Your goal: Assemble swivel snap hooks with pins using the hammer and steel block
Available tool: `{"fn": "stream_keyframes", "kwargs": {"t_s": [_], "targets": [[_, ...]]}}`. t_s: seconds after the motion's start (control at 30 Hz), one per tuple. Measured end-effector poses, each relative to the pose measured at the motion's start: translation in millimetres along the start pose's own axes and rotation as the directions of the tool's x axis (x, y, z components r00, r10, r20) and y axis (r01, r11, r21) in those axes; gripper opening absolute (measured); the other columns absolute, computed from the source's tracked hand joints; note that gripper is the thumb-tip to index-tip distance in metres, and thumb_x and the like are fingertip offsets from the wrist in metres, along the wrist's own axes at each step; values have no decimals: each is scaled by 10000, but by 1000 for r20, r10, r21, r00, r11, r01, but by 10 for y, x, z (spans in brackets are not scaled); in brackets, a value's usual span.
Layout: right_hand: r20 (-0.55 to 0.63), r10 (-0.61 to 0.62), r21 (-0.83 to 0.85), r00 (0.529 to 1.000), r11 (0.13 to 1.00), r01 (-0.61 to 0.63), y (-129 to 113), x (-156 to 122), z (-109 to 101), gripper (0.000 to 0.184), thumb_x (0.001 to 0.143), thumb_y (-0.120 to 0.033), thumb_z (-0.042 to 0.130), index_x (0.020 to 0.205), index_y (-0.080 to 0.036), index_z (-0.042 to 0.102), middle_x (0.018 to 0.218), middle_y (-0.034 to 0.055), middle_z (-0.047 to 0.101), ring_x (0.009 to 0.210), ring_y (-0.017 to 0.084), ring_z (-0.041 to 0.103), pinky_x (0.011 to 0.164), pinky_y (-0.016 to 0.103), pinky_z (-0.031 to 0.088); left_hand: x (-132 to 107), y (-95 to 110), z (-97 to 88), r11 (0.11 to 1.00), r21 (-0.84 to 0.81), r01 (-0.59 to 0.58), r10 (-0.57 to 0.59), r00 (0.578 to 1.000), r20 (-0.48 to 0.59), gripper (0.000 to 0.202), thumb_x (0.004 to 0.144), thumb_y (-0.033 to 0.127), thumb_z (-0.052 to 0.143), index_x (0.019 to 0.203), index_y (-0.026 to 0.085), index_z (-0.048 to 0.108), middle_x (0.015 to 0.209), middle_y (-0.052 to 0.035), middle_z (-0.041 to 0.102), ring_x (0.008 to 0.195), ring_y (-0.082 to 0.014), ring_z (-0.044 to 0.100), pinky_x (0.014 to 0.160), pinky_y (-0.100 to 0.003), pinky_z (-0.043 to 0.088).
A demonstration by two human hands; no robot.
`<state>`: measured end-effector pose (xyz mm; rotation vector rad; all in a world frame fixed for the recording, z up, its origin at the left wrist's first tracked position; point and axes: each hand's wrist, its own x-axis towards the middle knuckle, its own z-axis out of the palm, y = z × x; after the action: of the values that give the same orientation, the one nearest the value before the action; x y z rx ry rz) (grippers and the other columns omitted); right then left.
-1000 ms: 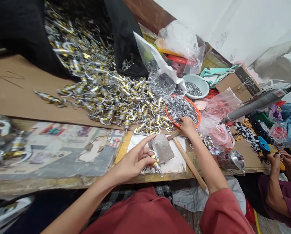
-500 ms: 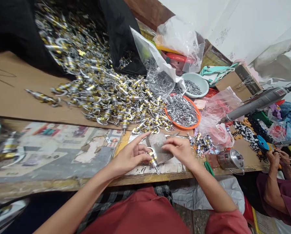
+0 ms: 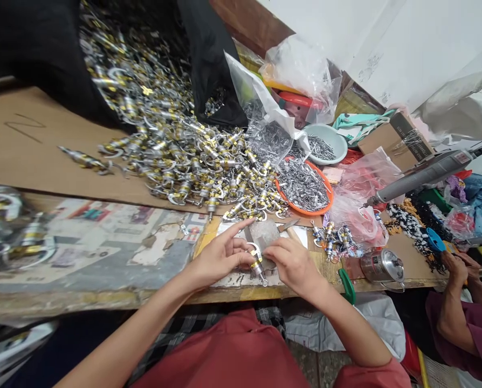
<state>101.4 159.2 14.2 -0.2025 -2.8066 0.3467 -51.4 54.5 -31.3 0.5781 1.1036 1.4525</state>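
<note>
My left hand (image 3: 220, 258) is closed on a silver-and-yellow metal fitting (image 3: 257, 265) with a curved hook at one end and a small ring at the other. Thumb and fingers pinch it from the side, while the index finger stretches out above. My right hand (image 3: 295, 265) is closed too, its fingertips pressed together beside the hook end. Whatever they hold is hidden. Just beyond the fingertips lies a whitish translucent block (image 3: 265, 233). A pointed blade-like tool (image 3: 288, 225) rests to the right of it.
A large heap of similar fittings (image 3: 176, 156) spills from a black bag (image 3: 217, 70). Small metal parts fill an orange-rimmed basket (image 3: 329, 202) and a pale bowl (image 3: 340, 145). A grey electric screwdriver (image 3: 419, 180) hangs at right, above a metal cup (image 3: 382, 268). A co-worker's hands (image 3: 459, 267) are far right.
My right hand has come left and closer to the fitting, uncovering the blade-like tool. My left hand still grips the fitting. The view has shifted slightly.
</note>
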Motion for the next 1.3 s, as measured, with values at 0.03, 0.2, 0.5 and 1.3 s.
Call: {"fn": "stream_keyframes", "kwargs": {"t_s": [0.03, 0.2, 0.5, 1.3], "targets": [[2, 3, 23, 1000, 1000, -3, -3, -5, 0, 264, 839, -53, 391, 887, -146, 634, 819, 74, 627, 752, 163, 552, 701, 282, 461, 1, -1, 1, 1000, -1, -1, 1, 1000, 0, 826, 601, 145, 666, 1326, 182, 272, 653, 61, 593, 568, -121, 598, 579, -278, 496], [-54, 83, 249, 995, 966, -67, -47, 30, 64, 240, 833, -88, 435, 893, -163, 655, 859, 72, 636, 792, 150, 580, 705, 262, 485, -5, -5, -4, 1000, 8, -7, 7, 1000, 8, 823, 608, 157, 665, 1328, 174, 267, 659, 56, 601, 571, -121, 601, 580, -273, 499], [93, 480, 685, 872, 605, -406, -48, 91, 132, 183, 746, -218, 621, 913, -196, 694, 826, 23, 696, 721, 146, 628, 642, 246, 508, -7, 19, 12, 1000, -4, 0, 0, 1000, -7, 814, 598, 139, 667, 1317, 178, 289, 654, 61, 595, 571, -122, 609, 587, -266, 498], [38, 634, -109, 772, 771, -627, 500, -676, 80, 309, 842, -333, 511, 1104, -170, 536, 975, 96, 613, 882, 233, 586, 749, 346, 463, -21, 81, 43, 999, 13, 45, -44, 998, -49, 825, 561, 150, 692, 1304, 171, 332, 654, 51, 587, 572, -119, 591, 566, -261, 503]]}}
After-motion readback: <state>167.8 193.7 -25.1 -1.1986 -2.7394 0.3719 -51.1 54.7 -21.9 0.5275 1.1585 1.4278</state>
